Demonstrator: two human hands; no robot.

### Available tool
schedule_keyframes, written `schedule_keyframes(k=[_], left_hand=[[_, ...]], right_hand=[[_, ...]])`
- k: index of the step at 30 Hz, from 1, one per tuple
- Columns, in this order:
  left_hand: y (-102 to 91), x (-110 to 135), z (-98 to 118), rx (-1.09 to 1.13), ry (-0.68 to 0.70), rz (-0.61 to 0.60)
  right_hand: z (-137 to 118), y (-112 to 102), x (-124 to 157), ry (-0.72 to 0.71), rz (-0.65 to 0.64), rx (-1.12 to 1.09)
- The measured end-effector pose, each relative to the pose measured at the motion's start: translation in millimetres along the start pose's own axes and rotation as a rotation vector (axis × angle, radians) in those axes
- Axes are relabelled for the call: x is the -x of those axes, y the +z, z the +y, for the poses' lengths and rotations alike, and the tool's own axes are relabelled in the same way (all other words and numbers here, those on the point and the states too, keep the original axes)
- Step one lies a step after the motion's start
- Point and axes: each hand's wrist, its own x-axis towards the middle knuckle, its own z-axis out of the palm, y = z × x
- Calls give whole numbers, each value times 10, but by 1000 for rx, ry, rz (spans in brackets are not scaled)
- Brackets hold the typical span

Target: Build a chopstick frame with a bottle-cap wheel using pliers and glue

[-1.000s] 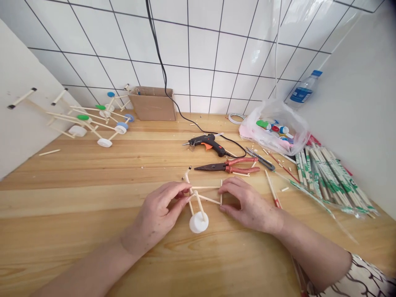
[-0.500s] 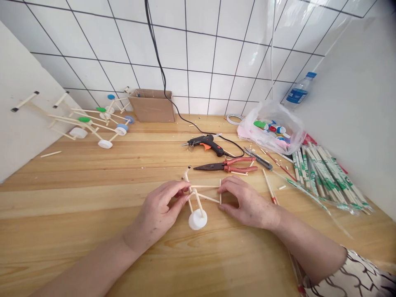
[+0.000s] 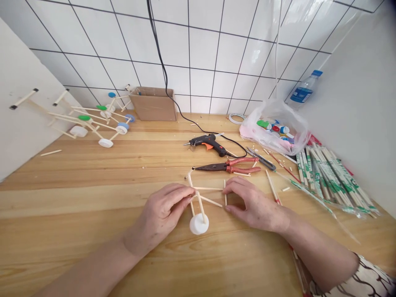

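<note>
- L hand (image 3: pixel 159 218): half-closed, grasping; left side of stick frame (image 3: pixel 208 188) is pinched by fingertips near the joint.
- R hand (image 3: pixel 255 204): curled, grasping; short upright stick at right end of frame is held betw. index & thumb.
- Frame is held low over wooden table (image 3: pixel 62 206), front-centre, betw. both hands; white bottle-cap wheel (image 3: pixel 199 224) is fixed on lower stick end, sitting on table.
- Head view, behind frame: red-handled pliers (image 3: pixel 227 166) lie just beyond it; hot glue gun (image 3: pixel 206 144) lies further back, w/ black cord.
- Right side: plastic bag (image 3: pixel 275 130) of colored caps; wrapped chopsticks (image 3: pixel 331 181) piled by wall.
- Left side: stick models w/ caps (image 3: pixel 93 119) are propped on white panel; cardboard box (image 3: pixel 153 104) stands against tiles.
</note>
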Motion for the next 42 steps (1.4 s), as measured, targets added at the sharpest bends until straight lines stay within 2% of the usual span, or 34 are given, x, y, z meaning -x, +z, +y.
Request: schedule_keyframes(k=[17,34,42], left_hand=[[26,-18,13,-88,48,3],[27,-3,13,-101,44,-2],[27,6,7,-101,46,-10]], right_hand=[[8,8,38,-1,-41,-37],[70,43,-12,-52,18,-41],[67,32,-9,-50,6,-36]])
